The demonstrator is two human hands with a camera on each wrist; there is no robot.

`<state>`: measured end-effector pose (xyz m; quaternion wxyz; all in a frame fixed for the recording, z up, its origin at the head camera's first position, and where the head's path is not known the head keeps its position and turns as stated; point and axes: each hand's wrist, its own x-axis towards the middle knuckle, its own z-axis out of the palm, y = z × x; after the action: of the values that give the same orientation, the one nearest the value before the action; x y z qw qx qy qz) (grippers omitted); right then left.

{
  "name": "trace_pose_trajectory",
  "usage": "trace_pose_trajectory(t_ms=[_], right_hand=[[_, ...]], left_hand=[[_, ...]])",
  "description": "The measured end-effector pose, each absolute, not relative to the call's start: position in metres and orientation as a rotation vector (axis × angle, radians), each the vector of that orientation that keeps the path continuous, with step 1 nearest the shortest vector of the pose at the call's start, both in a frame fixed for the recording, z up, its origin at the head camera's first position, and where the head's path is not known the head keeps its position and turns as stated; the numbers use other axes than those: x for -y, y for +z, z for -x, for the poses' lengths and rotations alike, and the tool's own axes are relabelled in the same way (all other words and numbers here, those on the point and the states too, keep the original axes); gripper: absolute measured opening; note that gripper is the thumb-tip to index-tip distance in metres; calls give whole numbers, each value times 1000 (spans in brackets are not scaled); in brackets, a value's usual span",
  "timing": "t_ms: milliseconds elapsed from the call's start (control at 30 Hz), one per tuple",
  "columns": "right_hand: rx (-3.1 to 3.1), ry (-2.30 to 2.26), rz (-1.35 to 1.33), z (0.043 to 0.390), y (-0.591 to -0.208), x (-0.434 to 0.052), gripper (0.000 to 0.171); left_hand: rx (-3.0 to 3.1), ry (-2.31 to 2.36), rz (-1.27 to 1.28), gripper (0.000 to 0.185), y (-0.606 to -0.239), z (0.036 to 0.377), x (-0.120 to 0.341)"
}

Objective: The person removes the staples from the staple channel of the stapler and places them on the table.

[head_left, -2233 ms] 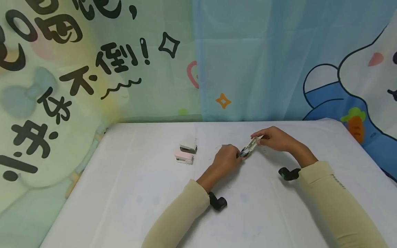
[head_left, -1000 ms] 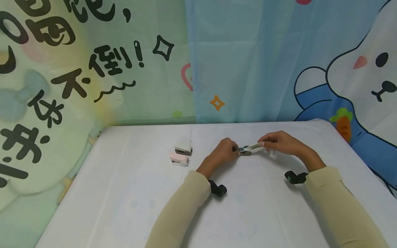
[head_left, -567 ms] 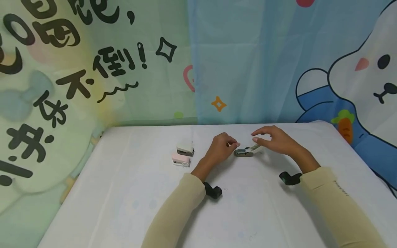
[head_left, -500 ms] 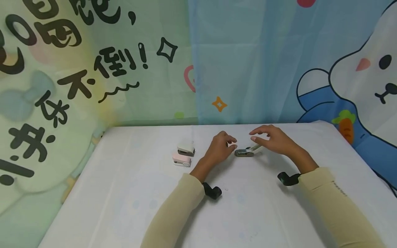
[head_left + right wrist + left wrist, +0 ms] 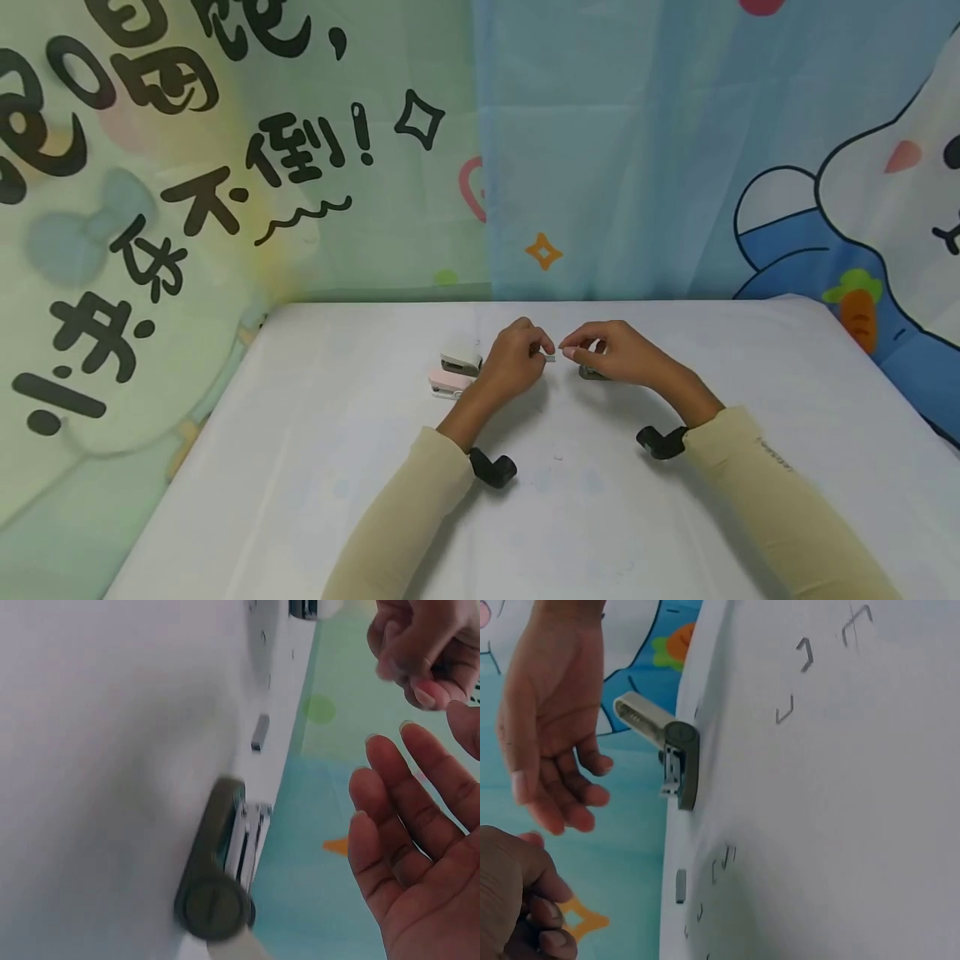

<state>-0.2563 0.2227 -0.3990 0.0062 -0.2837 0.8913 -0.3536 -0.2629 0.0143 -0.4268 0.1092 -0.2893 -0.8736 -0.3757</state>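
A small stapler with a dark grey base (image 5: 594, 374) rests on the table with its pale lid (image 5: 641, 718) swung up, baring the metal staple channel (image 5: 244, 840). The right hand (image 5: 618, 354) hovers over it, fingers outstretched and holding nothing, hiding most of it in the head view. Facing it, the left hand (image 5: 513, 360) is loosely curled, thumb near the fingers, with nothing visible in its grasp. A short grey staple strip (image 5: 680, 886) lies on the table beyond the stapler, below the space between the hands.
A white stapler (image 5: 462, 362) and a pink stapler (image 5: 448, 382) sit side by side left of the left hand, partly behind it. Several loose staples (image 5: 804, 655) are scattered on the white tablecloth (image 5: 592, 517). A printed curtain (image 5: 600, 150) hangs behind the table.
Both hands gripped the stapler at first, then let it go, leaving it on the table with its lid raised. Since then the hands have shifted left, the right one over the stapler.
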Motion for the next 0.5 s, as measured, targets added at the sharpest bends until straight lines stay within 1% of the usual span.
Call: trace_pose_trajectory(t_ms=[300,500], right_hand=[[-2663,-1126,1036,260,-406,-192,15],[-2635,-1130,1070,267,-403,-176,12]], left_hand=[[2622,-1120,820,12,-432,260,12],[2646,-1124,818,13,-426,261,23]])
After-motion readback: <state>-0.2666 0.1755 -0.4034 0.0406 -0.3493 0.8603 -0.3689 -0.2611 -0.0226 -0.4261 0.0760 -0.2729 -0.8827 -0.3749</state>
